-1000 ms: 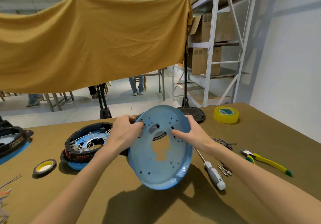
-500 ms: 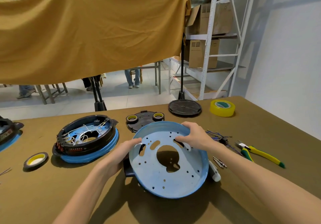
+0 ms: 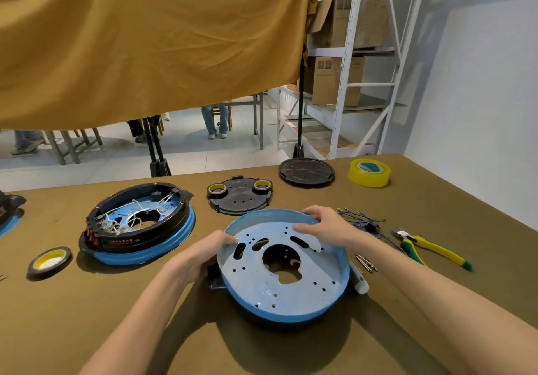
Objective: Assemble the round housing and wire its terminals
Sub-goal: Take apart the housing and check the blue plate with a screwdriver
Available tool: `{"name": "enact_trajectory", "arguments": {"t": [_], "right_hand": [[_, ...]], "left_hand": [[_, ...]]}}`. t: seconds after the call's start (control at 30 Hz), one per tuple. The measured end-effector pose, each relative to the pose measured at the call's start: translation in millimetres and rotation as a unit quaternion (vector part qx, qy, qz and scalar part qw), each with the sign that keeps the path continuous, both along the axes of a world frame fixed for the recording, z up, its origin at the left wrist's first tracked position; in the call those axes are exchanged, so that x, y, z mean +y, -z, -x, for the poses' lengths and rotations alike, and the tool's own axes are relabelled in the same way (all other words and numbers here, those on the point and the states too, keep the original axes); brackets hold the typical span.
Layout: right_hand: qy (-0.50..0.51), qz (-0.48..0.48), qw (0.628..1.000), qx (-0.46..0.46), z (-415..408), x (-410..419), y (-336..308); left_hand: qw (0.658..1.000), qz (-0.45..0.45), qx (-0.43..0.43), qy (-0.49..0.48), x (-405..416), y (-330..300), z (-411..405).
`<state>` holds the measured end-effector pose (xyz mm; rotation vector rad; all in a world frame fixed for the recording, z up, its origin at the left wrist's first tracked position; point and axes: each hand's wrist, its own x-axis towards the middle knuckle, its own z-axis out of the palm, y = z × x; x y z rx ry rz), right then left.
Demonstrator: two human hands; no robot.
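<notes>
hands [image 3: 263,242] gripping rim, pale-blue perforated round housing [image 3: 283,270]

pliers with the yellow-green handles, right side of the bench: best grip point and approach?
Judging by its pose, take the pliers by the two handles, from above on the near right. They lie flat, apparently spread, jaws toward the blue wire bundle; the handle ends point away from it over bare table. Both hands are busy with the blue housing pan.
</notes>
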<state>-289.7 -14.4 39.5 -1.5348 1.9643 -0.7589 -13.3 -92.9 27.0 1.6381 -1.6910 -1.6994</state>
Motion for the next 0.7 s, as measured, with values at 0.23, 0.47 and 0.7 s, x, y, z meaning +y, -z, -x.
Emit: {"name": "enact_trajectory", "arguments": {"t": [0.23, 0.47, 0.7], "right_hand": [[-0.019, -0.046, 0.998, 0.041, 2, 16, -2], [-0.014, -0.015, 0.999, 0.039, 0, 16, 3], [-0.021, -0.010, 0.998, 0.059, 7, 14, 13]], "left_hand": [[1.000, 0.002, 0.026, 0.003, 3, 8, -8], [0.992, 0.006, 0.123, 0.019, 13, 8, -11], [0.992, 0.035, 0.115, 0.024, 9, 18, -9]]}}
